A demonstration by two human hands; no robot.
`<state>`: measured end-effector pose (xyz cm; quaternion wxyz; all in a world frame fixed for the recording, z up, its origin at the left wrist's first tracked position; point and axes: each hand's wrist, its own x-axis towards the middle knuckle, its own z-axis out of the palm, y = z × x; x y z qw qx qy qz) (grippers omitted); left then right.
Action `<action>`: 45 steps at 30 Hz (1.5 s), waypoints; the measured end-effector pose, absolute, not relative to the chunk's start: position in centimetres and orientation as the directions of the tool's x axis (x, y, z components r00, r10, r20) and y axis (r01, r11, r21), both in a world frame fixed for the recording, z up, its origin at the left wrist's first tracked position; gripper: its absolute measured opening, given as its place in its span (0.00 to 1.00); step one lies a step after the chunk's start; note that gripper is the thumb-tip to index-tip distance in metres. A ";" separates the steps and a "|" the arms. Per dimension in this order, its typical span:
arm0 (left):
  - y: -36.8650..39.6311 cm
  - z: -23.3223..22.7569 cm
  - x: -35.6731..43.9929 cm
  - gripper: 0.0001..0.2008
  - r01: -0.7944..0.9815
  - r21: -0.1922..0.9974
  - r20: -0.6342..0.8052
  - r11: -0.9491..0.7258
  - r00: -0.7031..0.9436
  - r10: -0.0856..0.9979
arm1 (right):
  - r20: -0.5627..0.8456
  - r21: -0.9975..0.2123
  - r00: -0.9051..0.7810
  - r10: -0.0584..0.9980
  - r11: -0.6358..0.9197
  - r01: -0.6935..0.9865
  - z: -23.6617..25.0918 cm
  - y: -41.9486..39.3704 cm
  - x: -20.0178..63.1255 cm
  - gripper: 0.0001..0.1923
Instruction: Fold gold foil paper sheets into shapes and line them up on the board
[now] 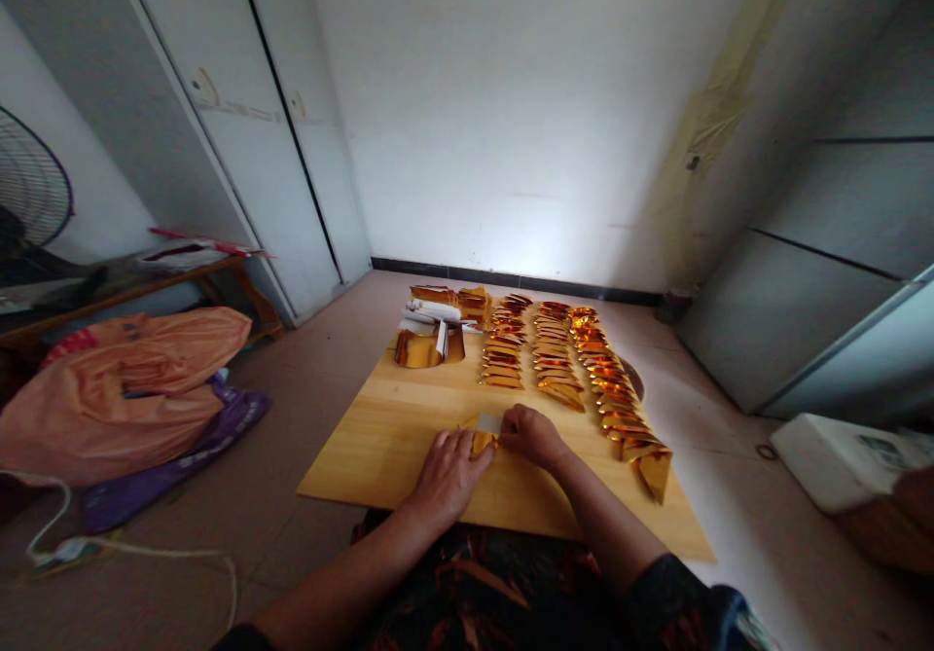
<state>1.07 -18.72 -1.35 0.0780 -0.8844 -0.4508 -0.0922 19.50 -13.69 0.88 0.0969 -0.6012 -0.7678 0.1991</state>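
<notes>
Gold foil paper [484, 431] lies on the wooden board [379, 447], near its front edge, pinched between both hands. Left hand [447, 476] presses flat on its left side; right hand [531, 435] grips its right edge with curled fingers. Rows of folded gold pieces [555, 359] sit behind.

Both forearms are bare down to the left hand [447, 476] and right hand [531, 435], and the person wears dark clothing patterned with orange-red streaks, with short sleeves.

Both hands [487, 452] on gold paper [484, 431]
</notes>
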 end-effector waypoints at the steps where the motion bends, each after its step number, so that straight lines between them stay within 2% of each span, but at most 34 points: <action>1: -18.7 -1.3 1.1 0.17 0.810 -0.057 0.232 -0.584 0.579 0.781 | -0.088 -0.412 -0.259 0.962 0.201 0.889 0.9 -13.7 19.4 0.03; 6: -18.6 -1.4 1.0 0.18 0.802 -0.082 0.238 -0.591 0.592 0.770 | -0.098 -0.349 -0.261 0.960 0.212 0.913 1.3 -14.0 19.1 0.04; 15: -18.7 -1.5 1.0 0.18 0.811 -0.058 0.258 -0.582 0.575 0.776 | -0.102 -0.289 -0.253 0.962 0.215 0.933 1.5 -14.1 18.7 0.06; 19: -18.6 -1.6 1.4 0.16 0.823 -0.053 0.247 -0.565 0.559 0.791 | -0.096 -0.325 -0.234 0.968 0.191 0.926 1.2 -14.1 18.7 0.05; 22: -18.5 -1.7 1.6 0.16 0.827 -0.054 0.243 -0.560 0.555 0.795 | -0.086 -0.401 -0.225 0.970 0.174 0.900 0.8 -14.0 18.9 0.04; 28: -18.7 -1.4 2.0 0.16 0.834 -0.041 0.216 -0.550 0.545 0.810 | -0.069 -0.503 -0.237 0.969 0.171 0.847 -0.2 -13.2 19.8 0.08; 31: -18.7 -1.4 2.2 0.14 0.854 0.007 0.248 -0.521 0.503 0.828 | -0.039 -0.518 -0.281 0.959 0.221 0.826 -0.6 -12.9 20.3 0.10; 33: -18.4 -1.4 2.1 0.11 0.868 0.047 0.278 -0.494 0.463 0.841 | 0.038 -0.500 -0.326 0.945 0.301 0.812 -0.8 -13.2 20.5 0.12; 36: -17.6 -1.3 1.5 0.07 0.866 0.109 0.320 -0.488 0.434 0.842 | 0.174 -0.389 -0.417 0.892 0.452 0.803 -0.9 -14.3 20.4 0.11; 40: -15.9 -1.2 0.4 0.05 0.828 0.225 0.322 -0.514 0.435 0.841 | 0.210 -0.255 -0.482 0.851 0.523 0.813 -0.6 -16.2 19.4 0.08; 45: -14.4 -1.4 -0.6 0.06 0.801 0.375 0.240 -0.467 0.403 0.883 | 0.223 -0.276 -0.563 0.796 0.605 0.747 -0.3 -17.7 17.9 0.09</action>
